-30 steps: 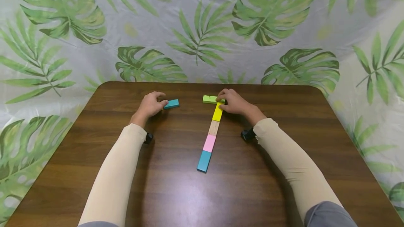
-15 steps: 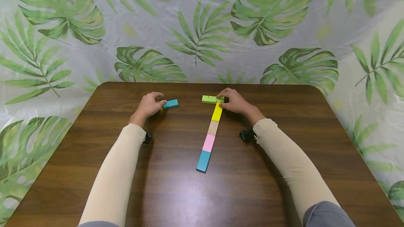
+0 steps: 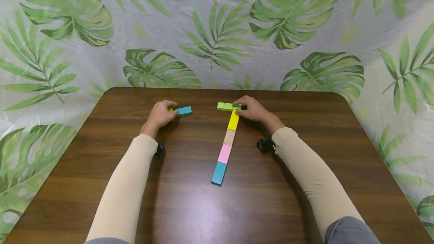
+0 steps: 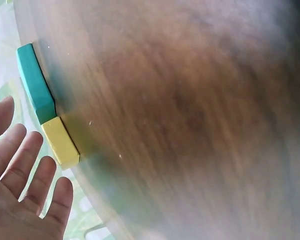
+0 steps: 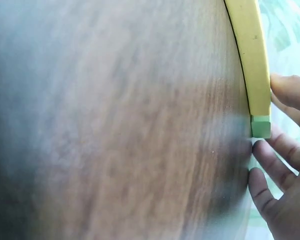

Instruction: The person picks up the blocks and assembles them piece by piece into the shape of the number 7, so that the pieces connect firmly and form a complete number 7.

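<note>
In the head view my left hand is beside a yellow block and a blue block, laid end to end. The left wrist view shows its fingers extended and spread alongside the yellow block, with nothing between thumb and fingers. My right hand holds the right-hand light green block between thumb and index finger. The thumb is also at the far end of another yellow block. In the right wrist view, the other fingers lie just past the green block's end.
A second light green block lies left of the one in my right hand. Nearer me, a plain wood block, a pink block and a blue block continue the yellow block's line on the brown table. A leaf-patterned curtain hangs behind.
The yellow block by my left hand, hidden a second ago, now shows between thumb and fingers behind the blue block's left end. My right fingers have drawn back slightly, uncovering more of the green block.
</note>
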`<state>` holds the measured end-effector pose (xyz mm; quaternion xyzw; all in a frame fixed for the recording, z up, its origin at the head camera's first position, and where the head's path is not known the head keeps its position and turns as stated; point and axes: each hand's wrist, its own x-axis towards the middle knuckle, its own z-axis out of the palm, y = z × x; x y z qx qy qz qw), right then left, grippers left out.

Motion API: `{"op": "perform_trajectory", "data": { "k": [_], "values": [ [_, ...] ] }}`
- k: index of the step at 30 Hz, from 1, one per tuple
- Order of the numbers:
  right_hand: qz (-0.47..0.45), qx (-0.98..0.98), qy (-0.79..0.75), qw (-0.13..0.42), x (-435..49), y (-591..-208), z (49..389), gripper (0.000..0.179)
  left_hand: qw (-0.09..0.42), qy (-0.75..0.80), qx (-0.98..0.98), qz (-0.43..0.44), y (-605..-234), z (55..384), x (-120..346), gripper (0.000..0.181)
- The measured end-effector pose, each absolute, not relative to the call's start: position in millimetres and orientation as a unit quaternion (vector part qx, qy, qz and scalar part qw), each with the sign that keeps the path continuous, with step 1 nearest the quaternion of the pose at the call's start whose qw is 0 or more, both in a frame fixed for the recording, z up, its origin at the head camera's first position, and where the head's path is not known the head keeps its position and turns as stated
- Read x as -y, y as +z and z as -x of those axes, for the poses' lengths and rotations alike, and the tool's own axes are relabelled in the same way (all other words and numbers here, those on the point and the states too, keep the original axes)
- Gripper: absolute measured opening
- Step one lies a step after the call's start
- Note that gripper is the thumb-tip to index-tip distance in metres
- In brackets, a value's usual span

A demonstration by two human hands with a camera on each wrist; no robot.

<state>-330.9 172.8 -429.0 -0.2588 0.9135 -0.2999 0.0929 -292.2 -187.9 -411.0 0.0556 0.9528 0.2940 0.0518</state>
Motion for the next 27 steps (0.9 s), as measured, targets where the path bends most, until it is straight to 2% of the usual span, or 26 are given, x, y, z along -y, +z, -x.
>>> {"op": "perform_trajectory", "data": {
  "k": [15,17,23,27],
  "values": [
    [0.246,-0.914,-0.307,0.1,-167,-429,339,0.031,0.035,0.276,-0.959,-0.05,-416,294,186,0.041],
    [0.242,-0.914,-0.309,0.103,-167,-428,340,0.032,0.021,0.261,-0.964,-0.052,-415,293,183,0.04],
    [0.19,-0.919,-0.326,0.113,-170,-432,344,0.034,-0.046,0.178,-0.975,-0.123,-408,297,150,0.033],
    [0.169,-0.918,-0.338,0.118,-172,-436,346,0.032,-0.041,0.134,-0.971,-0.195,-404,301,108,0.033]
  ]
}}
